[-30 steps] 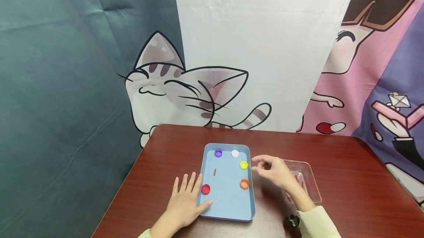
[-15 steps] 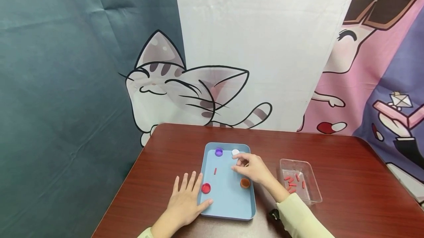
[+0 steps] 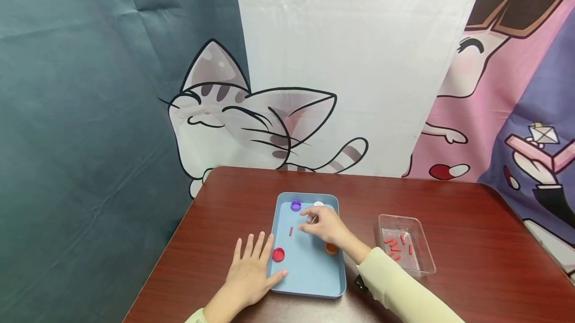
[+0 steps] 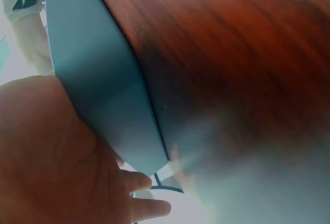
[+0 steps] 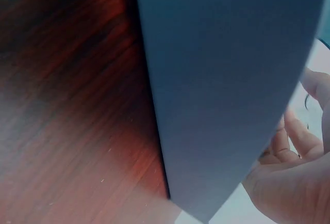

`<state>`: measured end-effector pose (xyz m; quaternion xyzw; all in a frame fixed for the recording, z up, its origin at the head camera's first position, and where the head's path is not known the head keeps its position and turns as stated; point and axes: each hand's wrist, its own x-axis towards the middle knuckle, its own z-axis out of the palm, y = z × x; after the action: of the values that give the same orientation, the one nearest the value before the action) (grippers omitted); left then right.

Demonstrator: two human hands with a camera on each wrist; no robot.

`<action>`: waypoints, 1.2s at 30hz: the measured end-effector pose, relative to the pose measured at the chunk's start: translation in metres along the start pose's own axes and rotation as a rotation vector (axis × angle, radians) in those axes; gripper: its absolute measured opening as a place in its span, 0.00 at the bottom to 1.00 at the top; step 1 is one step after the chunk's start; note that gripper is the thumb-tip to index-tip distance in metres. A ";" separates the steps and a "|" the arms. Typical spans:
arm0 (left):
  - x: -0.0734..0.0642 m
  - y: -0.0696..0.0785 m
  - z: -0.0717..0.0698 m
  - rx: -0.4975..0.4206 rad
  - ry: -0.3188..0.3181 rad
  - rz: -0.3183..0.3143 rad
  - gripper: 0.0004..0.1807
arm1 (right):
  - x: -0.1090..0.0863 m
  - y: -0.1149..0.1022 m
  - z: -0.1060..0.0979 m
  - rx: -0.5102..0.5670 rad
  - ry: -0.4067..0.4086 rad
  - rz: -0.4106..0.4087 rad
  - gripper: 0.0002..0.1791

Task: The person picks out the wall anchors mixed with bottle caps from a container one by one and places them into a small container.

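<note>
My left hand (image 3: 252,275) lies flat with fingers spread over the left rim of the blue tray (image 3: 310,283), beside a red cap (image 3: 278,254); its palm (image 4: 51,152) shows against the tray's side in the left wrist view. My right hand (image 3: 325,224) hovers over the tray, thumb and index finger curved and apart, nothing visible between them. Just left of its fingertips lies a small red stick (image 3: 291,231) on the tray floor. In the right wrist view the tray's wall partly hides the right hand (image 5: 296,157).
Along the tray's far end sit a purple cap (image 3: 295,205) and a partly covered white cap (image 3: 318,203). An orange cap (image 3: 331,248) shows beneath the right wrist. To the right stands a clear plastic box (image 3: 422,243) with several red sticks (image 3: 395,249) inside, on the brown table (image 3: 215,218).
My right hand has moved left from beside the clear box to over the tray, covering the yellow cap and uncovering the box's sticks. The left hand has stayed in place.
</note>
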<state>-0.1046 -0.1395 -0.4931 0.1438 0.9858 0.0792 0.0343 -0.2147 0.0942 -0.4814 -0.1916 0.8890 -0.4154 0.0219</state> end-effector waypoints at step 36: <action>0.000 -0.001 -0.003 -0.013 0.029 0.023 0.52 | 0.026 -0.011 0.040 -0.382 -0.107 0.052 0.16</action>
<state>-0.1049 -0.1413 -0.4902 0.1538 0.9839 0.0882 0.0203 -0.2271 0.0495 -0.4963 -0.1910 0.9538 -0.2278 0.0431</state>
